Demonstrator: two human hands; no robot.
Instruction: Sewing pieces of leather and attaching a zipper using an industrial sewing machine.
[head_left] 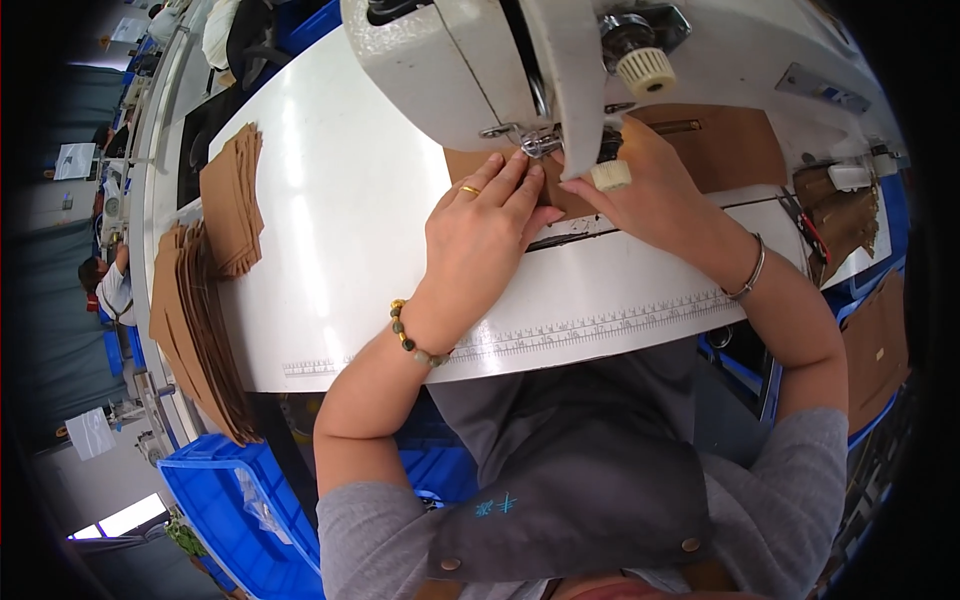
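Dark curtains (70,320) and a co-worker in white (117,292) stand off to the left, beyond a white worktable (330,290) with a ruler scale along its near edge. From the head view, a brown panel (735,150) lies on the table under the sewing machine (440,75), just forward of both hands; its long axis runs roughly left to right, extending past the right hand. The left hand (472,240) is unclenched, its fingers laid flat on the panel, and its fingertips are nearer the presser foot (541,145). The right hand (655,195) sits to the right of the foot over the panel; its fingers are partly hidden by the machine head and a pale knob (611,175), so whether it grips cannot be told. That machine head stands closely over the work. Brown stacks (232,205) lie at far left, red-handled snips (812,232) at right.
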